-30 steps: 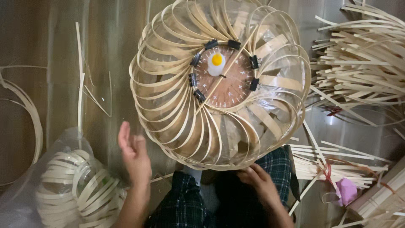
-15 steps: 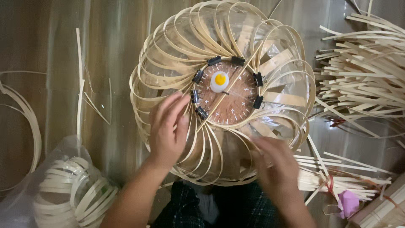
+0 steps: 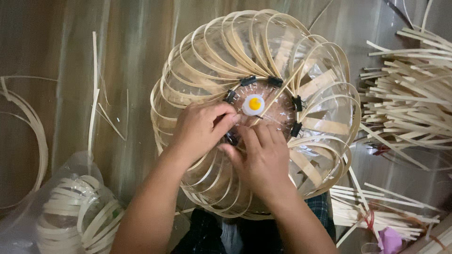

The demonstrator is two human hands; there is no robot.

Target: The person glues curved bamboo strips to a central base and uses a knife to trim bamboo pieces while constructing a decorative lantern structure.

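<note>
Bamboo strips bent into loops form a round lantern frame [image 3: 256,113] resting on the person's lap over the floor, its brown centre disc [image 3: 268,110] ringed by black binder clips [image 3: 248,80] with a white-and-yellow knob [image 3: 254,104] in the middle. Half a second ago the hands lay spread on the loops; now both have closed in on the disc's near-left edge. Left hand [image 3: 200,131] and right hand [image 3: 261,162] meet there, fingers pinched narrowly around a clip [image 3: 231,138], mostly hidden. Loose bamboo strips [image 3: 409,101] lie at the right edge, coiled strips in a plastic bag [image 3: 70,216] at the lower left.
</note>
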